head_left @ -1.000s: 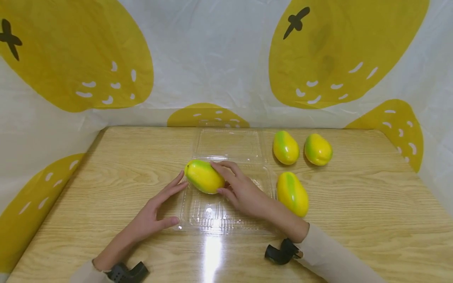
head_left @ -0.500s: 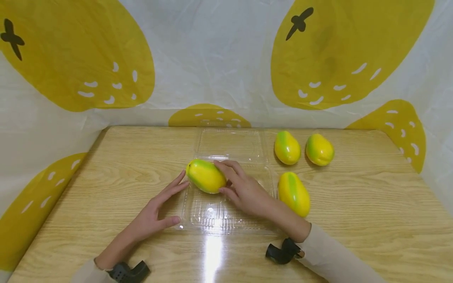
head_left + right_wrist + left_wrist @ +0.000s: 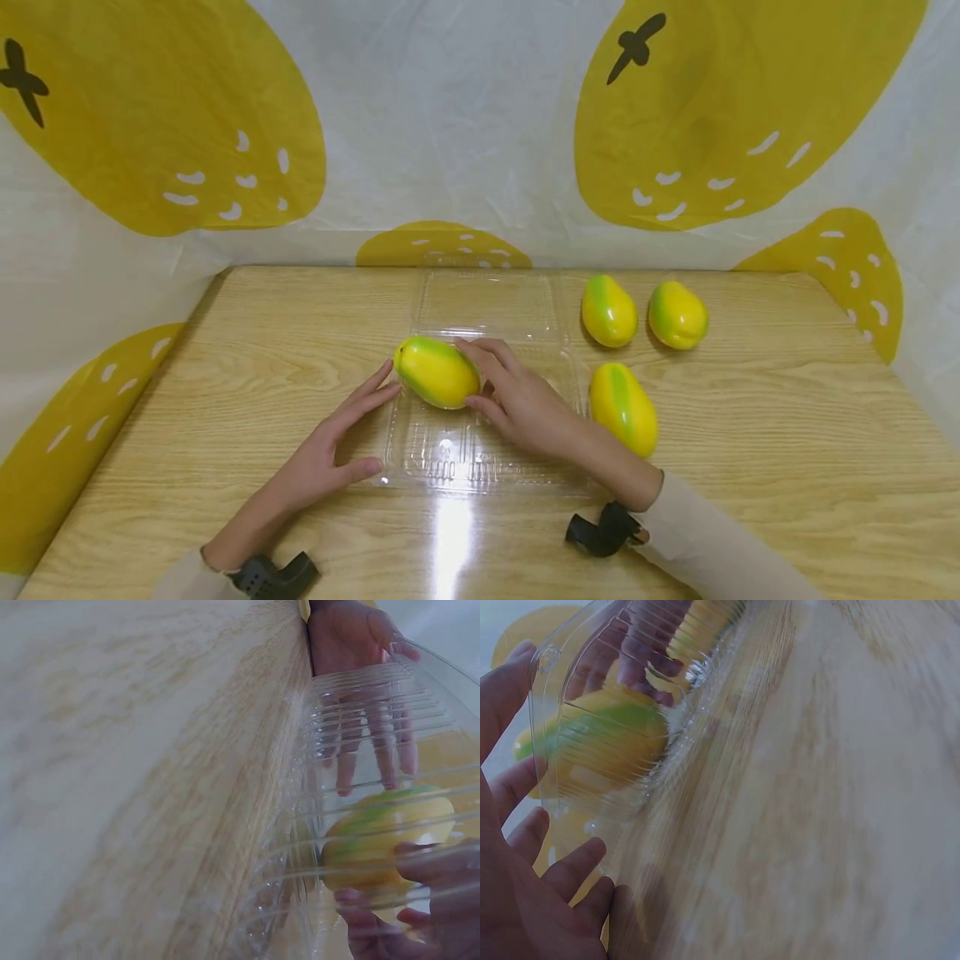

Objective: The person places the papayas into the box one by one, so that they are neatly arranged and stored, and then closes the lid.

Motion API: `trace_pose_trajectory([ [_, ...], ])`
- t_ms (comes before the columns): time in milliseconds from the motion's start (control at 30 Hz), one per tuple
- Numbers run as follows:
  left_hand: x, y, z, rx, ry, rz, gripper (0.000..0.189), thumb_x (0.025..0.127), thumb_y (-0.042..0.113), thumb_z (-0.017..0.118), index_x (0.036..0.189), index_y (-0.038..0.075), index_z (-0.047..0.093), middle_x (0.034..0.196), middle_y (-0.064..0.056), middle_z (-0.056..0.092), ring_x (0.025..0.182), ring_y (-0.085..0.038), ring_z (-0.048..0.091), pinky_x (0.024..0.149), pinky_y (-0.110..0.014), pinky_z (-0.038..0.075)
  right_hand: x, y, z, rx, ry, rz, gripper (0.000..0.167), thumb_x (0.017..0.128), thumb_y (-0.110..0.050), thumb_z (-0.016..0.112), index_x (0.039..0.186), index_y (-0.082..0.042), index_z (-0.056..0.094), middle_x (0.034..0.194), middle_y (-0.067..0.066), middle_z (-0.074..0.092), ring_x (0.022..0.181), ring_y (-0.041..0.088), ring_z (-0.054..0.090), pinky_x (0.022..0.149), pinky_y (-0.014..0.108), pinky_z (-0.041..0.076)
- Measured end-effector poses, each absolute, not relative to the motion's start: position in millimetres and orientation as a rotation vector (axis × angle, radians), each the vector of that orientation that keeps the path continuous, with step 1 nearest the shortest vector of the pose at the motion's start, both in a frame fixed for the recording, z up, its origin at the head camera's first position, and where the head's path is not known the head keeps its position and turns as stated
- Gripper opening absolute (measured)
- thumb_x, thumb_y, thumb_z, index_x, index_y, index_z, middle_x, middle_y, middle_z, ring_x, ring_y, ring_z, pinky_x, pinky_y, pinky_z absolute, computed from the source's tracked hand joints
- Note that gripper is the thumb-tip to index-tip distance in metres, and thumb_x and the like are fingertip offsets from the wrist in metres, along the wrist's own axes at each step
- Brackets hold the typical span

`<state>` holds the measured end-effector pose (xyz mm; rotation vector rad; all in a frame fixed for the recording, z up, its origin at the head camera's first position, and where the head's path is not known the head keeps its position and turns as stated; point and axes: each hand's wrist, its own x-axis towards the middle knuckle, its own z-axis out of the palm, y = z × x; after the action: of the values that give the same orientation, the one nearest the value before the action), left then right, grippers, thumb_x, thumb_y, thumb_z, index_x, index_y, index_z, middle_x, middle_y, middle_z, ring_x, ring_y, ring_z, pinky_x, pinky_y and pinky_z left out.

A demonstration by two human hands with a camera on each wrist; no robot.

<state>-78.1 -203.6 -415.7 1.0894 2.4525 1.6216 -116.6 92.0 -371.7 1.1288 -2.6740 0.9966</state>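
A yellow-green mango (image 3: pixel 435 375) lies tilted within the left half of a clear plastic clamshell box (image 3: pixel 517 479), whose hinged lid (image 3: pixel 487 304) is folded back behind it. My right hand (image 3: pixel 525 410) grips the mango's right end between thumb and fingers. My left hand (image 3: pixel 322 457) is at the box's left side, its fingers spread and the fingertips right at the rim, near the mango's stem end. Seen through the ribbed plastic in the left wrist view, the mango (image 3: pixel 615 742) is beyond the box wall. The right wrist view shows the right-hand fingers (image 3: pixel 360 915) around the mango's near end.
To the right of the box, two mangoes (image 3: pixel 609 311) (image 3: pixel 678 316) stand at the back of the wooden table (image 3: pixel 787 433). Another mango (image 3: pixel 622 410) lies beside the box, close to my right forearm. A fruit-print cloth (image 3: pixel 450 125) hangs behind the table.
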Motion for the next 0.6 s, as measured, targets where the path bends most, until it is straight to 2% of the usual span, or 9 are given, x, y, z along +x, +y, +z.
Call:
trace_pose_trajectory([
  [67, -78.0, -203.5, -416.1, 1.094, 2.461, 1.617, 0.077, 0.080, 0.016, 0.074, 0.146, 0.006, 0.038, 0.159, -0.008, 0.014, 0.144, -0.031, 0.011, 0.106, -0.063, 0.011, -116.4, 92.5, -371.0, 1.132, -2.673, 1.010, 0.067, 0.094, -0.016, 0.062, 0.151, -0.016, 0.027, 0.142, 0.005, 0.036, 0.080, 0.005, 0.056, 0.066, 0.019, 0.049],
  [267, -78.5, -203.0, -416.7, 1.128, 2.485, 1.611, 0.075, 0.082, 0.024, 0.074, 0.145, 0.005, 0.039, 0.158, -0.011, 0.015, 0.144, -0.033, 0.013, 0.113, -0.038, 0.011, -115.8, 95.4, -368.7, 1.122, -2.693, 1.070, 0.070, 0.094, -0.016, 0.062, 0.152, -0.018, 0.023, 0.142, 0.007, 0.036, 0.079, 0.006, 0.056, 0.067, 0.019, 0.050],
  [333, -78.9, -202.9, -416.7, 1.140, 2.485, 1.614, 0.075, 0.082, 0.024, 0.073, 0.145, 0.005, 0.039, 0.158, -0.011, 0.015, 0.143, -0.034, 0.013, 0.113, -0.034, 0.011, -114.8, 97.3, -366.6, 1.107, -2.708, 1.076, 0.072, 0.094, -0.016, 0.062, 0.153, -0.020, 0.022, 0.142, 0.006, 0.036, 0.079, 0.007, 0.056, 0.067, 0.019, 0.050],
  [400, -79.1, -203.0, -416.5, 1.142, 2.489, 1.610, 0.075, 0.082, 0.024, 0.073, 0.145, 0.005, 0.039, 0.158, -0.011, 0.015, 0.143, -0.034, 0.014, 0.113, -0.037, 0.011, -113.5, 99.6, -363.4, 1.088, -2.722, 1.072, 0.072, 0.094, -0.016, 0.062, 0.153, -0.021, 0.021, 0.141, 0.006, 0.037, 0.078, 0.007, 0.056, 0.066, 0.020, 0.050],
  [600, -78.8, -203.8, -414.6, 1.128, 2.512, 1.583, 0.073, 0.083, 0.025, 0.071, 0.146, 0.007, 0.038, 0.158, -0.011, 0.015, 0.143, -0.033, 0.014, 0.105, -0.065, 0.012, -105.9, 109.3, -346.6, 1.042, -2.736, 1.093, 0.074, 0.093, -0.018, 0.063, 0.153, -0.022, 0.020, 0.142, 0.007, 0.036, 0.080, 0.009, 0.057, 0.068, 0.022, 0.052],
])
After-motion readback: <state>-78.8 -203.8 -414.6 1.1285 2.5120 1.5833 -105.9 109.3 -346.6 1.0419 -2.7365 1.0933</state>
